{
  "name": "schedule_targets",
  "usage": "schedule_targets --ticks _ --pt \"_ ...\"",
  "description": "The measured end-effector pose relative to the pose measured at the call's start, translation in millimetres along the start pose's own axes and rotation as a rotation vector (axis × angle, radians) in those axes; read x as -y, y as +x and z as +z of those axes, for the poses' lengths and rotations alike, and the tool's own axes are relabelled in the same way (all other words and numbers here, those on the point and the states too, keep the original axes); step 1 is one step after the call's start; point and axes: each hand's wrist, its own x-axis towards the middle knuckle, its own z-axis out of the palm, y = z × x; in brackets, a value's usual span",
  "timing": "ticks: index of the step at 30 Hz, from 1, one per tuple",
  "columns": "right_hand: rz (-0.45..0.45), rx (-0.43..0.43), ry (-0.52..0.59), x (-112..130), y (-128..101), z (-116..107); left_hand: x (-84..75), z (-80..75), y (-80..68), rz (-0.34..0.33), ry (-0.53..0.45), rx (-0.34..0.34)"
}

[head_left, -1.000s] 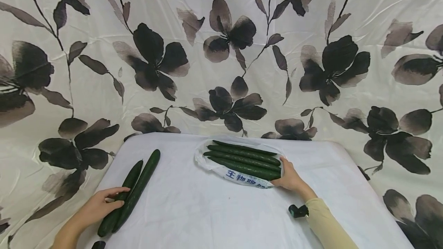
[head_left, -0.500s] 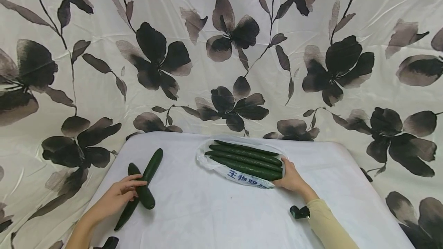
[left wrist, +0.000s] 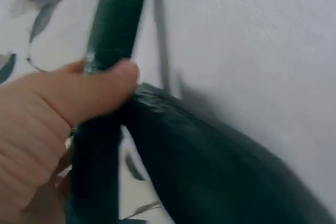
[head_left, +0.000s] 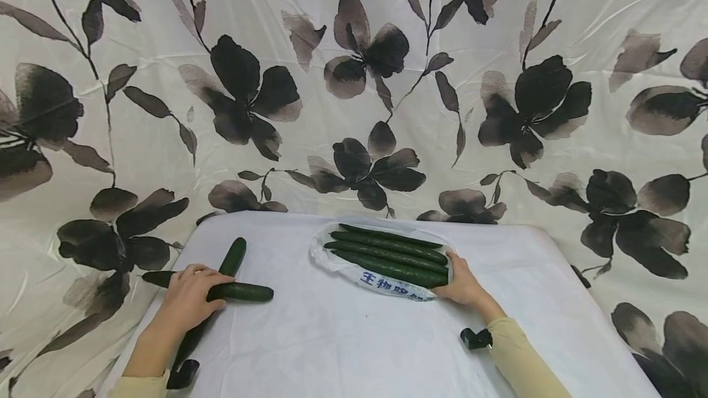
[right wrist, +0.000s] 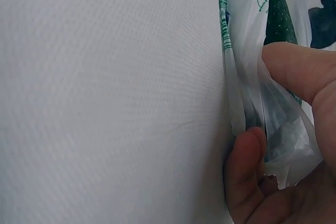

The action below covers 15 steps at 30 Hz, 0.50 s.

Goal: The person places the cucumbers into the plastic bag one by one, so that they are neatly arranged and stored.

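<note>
My left hand [head_left: 190, 300] grips a dark green cucumber [head_left: 243, 292] that lies crosswise over a second cucumber [head_left: 233, 255] at the table's left side. In the left wrist view the thumb wraps over the held cucumber [left wrist: 118, 24], and the other cucumber [left wrist: 215, 161] slants away beneath it, blurred. Across the table, my right hand [head_left: 463, 284] holds the near right end of a white plastic bag [head_left: 387, 285] with blue printing. Several cucumbers [head_left: 381, 266] lie side by side on and in it. The right wrist view has the thumb and fingers around the crumpled bag [right wrist: 244, 51].
A white cloth covers the table [head_left: 343, 349]. Behind it hangs a pale curtain [head_left: 310, 140] printed with dark flowers. A small black wrist camera [head_left: 475, 338] sits at the right sleeve, another black camera [head_left: 184, 374] at the left one.
The left hand has turned one of the two left cucumbers from lying alongside the other to lying crosswise over it. The right hand and the bag have stayed in place.
</note>
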Motion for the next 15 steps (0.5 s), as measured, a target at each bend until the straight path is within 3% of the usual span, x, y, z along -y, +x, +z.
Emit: schedule_targets --ticks 4,8,15 --pt "0.0 -0.009 0.003 -0.6 0.9 0.6 10.8 3.9 2.2 0.002 -0.002 0.017" --pt "-0.008 -0.012 0.01 -2.7 1.6 1.3 18.0 6.2 -0.5 -0.021 -0.078 0.039" --pt "0.004 -0.011 0.014 -2.2 0.9 0.6 16.7 4.7 1.8 -0.01 -0.101 0.082"
